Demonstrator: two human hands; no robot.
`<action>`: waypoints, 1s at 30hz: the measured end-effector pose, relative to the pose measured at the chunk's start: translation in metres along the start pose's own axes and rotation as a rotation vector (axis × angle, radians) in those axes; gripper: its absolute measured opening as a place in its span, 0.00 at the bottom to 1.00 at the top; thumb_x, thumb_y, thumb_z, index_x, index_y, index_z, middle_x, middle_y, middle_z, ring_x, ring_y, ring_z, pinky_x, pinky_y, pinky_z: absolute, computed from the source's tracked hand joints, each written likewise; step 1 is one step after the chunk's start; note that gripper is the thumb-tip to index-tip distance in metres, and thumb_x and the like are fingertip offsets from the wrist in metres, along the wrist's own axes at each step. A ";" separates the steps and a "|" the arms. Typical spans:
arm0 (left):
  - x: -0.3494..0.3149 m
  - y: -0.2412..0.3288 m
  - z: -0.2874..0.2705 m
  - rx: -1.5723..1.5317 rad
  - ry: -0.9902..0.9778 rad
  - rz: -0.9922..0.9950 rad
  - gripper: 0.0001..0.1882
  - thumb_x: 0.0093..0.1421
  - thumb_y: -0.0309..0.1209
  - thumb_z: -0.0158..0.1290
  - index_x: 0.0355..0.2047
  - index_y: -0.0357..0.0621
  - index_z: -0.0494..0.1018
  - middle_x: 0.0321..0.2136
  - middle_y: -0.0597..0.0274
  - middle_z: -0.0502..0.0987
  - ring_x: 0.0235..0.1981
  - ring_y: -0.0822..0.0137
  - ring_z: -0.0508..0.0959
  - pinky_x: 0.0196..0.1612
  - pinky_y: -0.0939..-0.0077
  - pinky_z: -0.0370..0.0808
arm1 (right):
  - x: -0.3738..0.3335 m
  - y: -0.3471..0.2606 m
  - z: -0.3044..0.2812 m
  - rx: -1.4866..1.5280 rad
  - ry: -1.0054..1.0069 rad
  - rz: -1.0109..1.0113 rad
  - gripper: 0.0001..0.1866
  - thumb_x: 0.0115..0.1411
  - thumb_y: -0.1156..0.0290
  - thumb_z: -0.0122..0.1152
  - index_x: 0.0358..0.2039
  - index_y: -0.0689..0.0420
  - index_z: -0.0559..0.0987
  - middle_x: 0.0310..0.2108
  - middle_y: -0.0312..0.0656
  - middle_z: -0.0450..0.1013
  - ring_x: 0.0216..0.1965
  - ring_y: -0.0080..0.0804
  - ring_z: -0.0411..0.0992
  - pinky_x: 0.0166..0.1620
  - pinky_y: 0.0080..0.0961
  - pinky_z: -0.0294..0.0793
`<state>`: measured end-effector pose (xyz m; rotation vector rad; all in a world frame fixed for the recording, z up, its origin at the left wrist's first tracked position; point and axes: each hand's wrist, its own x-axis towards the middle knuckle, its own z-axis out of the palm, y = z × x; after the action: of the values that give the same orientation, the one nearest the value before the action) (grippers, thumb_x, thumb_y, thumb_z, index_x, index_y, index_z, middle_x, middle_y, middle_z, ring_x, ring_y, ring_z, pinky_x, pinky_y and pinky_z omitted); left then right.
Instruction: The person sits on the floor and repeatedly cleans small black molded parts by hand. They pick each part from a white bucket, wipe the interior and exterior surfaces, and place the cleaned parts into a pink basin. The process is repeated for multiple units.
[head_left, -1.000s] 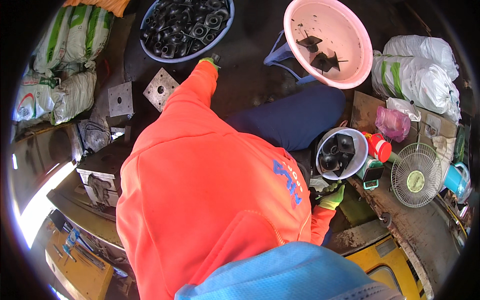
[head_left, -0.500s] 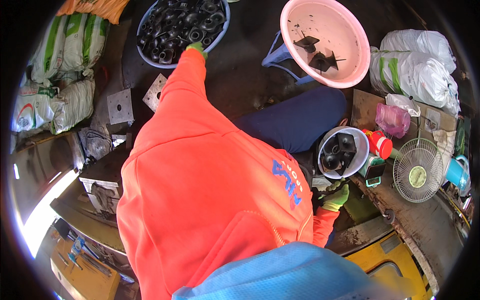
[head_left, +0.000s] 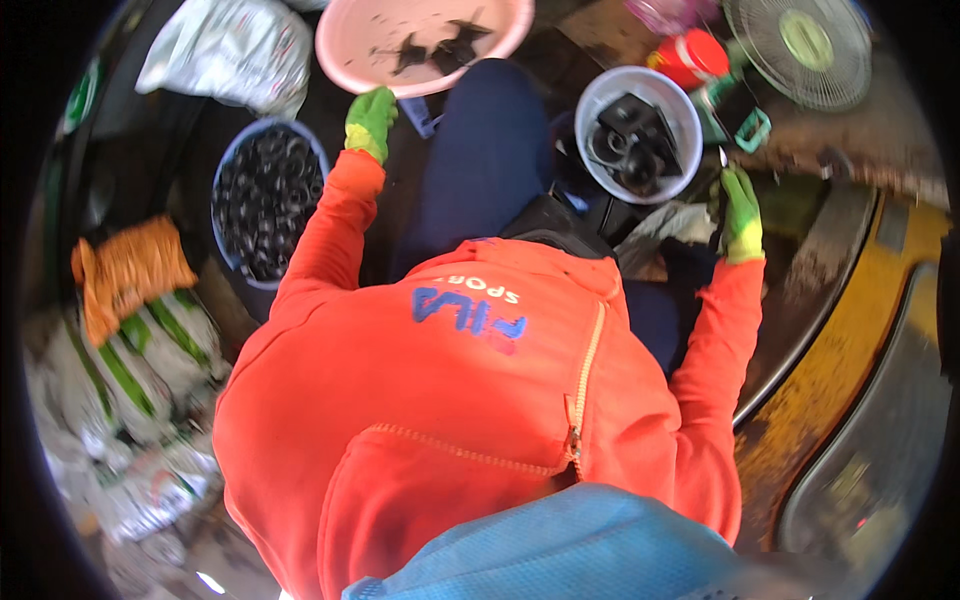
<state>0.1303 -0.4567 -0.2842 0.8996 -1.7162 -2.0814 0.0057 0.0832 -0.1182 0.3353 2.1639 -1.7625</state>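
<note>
My left hand, in a green and yellow glove, hovers just below the left rim of a pink basin. Its fingers are blurred and no held part shows. My right hand, gloved the same way, is closed beside a pale bucket; a narrow dark thing with a bright tip shows by its fingers, too unclear to name. Black moulded parts with square flanges lie in the bucket. Two more flanged black parts rest in the pink basin. A blue basin at left holds many black parts.
A grey-white sack lies at the far left, and an orange bag sits on green-striped sacks. A red container and a fan stand at the far right. A worn yellow machine body borders the right side.
My left hand has come away from the blue basin to near the pink one. The view has turned, shifting everything. My right hand remains near the pale bucket.
</note>
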 end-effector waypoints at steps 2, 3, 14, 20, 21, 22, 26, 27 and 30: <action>-0.007 0.052 0.061 0.067 -0.132 0.323 0.19 0.63 0.32 0.53 0.51 0.32 0.72 0.40 0.57 0.77 0.38 0.69 0.79 0.41 0.77 0.77 | 0.001 0.007 -0.010 -0.131 0.048 -0.166 0.24 0.64 0.63 0.54 0.58 0.58 0.70 0.32 0.33 0.71 0.26 0.17 0.65 0.28 0.17 0.65; -0.013 0.072 0.092 0.182 -0.252 0.416 0.18 0.60 0.28 0.55 0.51 0.35 0.73 0.44 0.53 0.76 0.44 0.64 0.79 0.47 0.74 0.78 | 0.001 0.009 -0.013 -0.156 0.062 -0.179 0.23 0.64 0.65 0.54 0.59 0.57 0.69 0.30 0.31 0.69 0.24 0.15 0.63 0.26 0.15 0.62; -0.067 -0.030 0.350 1.730 -0.992 0.517 0.27 0.53 0.54 0.54 0.40 0.44 0.80 0.40 0.47 0.80 0.46 0.51 0.79 0.51 0.60 0.73 | -0.020 0.001 -0.024 -0.892 -0.037 -0.198 0.21 0.63 0.60 0.48 0.54 0.52 0.73 0.47 0.52 0.75 0.50 0.51 0.72 0.52 0.41 0.69; -0.068 -0.050 0.353 1.549 -0.801 0.493 0.29 0.47 0.53 0.61 0.43 0.45 0.79 0.41 0.48 0.80 0.45 0.51 0.80 0.48 0.60 0.74 | -0.021 -0.003 -0.027 -0.917 -0.054 -0.182 0.25 0.63 0.61 0.50 0.57 0.59 0.71 0.50 0.54 0.74 0.51 0.48 0.73 0.53 0.34 0.69; -0.069 -0.043 0.351 1.477 -0.810 0.535 0.29 0.46 0.52 0.62 0.41 0.44 0.79 0.39 0.48 0.80 0.43 0.51 0.80 0.46 0.60 0.75 | -0.021 -0.003 -0.027 -0.915 -0.038 -0.206 0.24 0.63 0.61 0.50 0.57 0.58 0.71 0.47 0.53 0.75 0.50 0.48 0.73 0.52 0.35 0.69; -0.069 -0.034 0.350 1.445 -0.808 0.554 0.29 0.46 0.53 0.62 0.40 0.44 0.79 0.38 0.48 0.80 0.42 0.52 0.80 0.45 0.60 0.75 | -0.021 -0.004 -0.028 -0.914 -0.033 -0.192 0.24 0.63 0.61 0.50 0.56 0.58 0.71 0.46 0.52 0.76 0.48 0.48 0.74 0.51 0.35 0.70; -0.084 0.015 0.344 0.966 -0.791 0.619 0.31 0.42 0.46 0.68 0.42 0.40 0.75 0.37 0.54 0.79 0.39 0.60 0.80 0.44 0.67 0.76 | -0.023 -0.005 -0.031 -0.888 -0.012 -0.161 0.20 0.63 0.59 0.50 0.51 0.56 0.74 0.44 0.52 0.76 0.47 0.51 0.74 0.49 0.40 0.71; -0.091 0.029 0.345 0.685 -0.753 0.646 0.32 0.42 0.43 0.70 0.44 0.39 0.74 0.39 0.55 0.79 0.40 0.63 0.79 0.44 0.69 0.76 | -0.022 -0.005 -0.030 -0.877 0.007 -0.160 0.20 0.63 0.58 0.49 0.50 0.55 0.75 0.44 0.53 0.76 0.47 0.53 0.73 0.49 0.42 0.71; -0.117 0.076 0.341 0.185 -0.786 0.665 0.35 0.42 0.32 0.72 0.49 0.36 0.70 0.43 0.59 0.76 0.42 0.68 0.77 0.47 0.72 0.76 | -0.021 -0.004 -0.020 -0.763 -0.107 -0.389 0.18 0.63 0.63 0.51 0.50 0.56 0.75 0.42 0.53 0.76 0.46 0.50 0.74 0.48 0.38 0.72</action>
<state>-0.0077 -0.1430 -0.1477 -0.5205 -2.1672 -1.8984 0.0214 0.1030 -0.1030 -0.3791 2.7299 -0.9315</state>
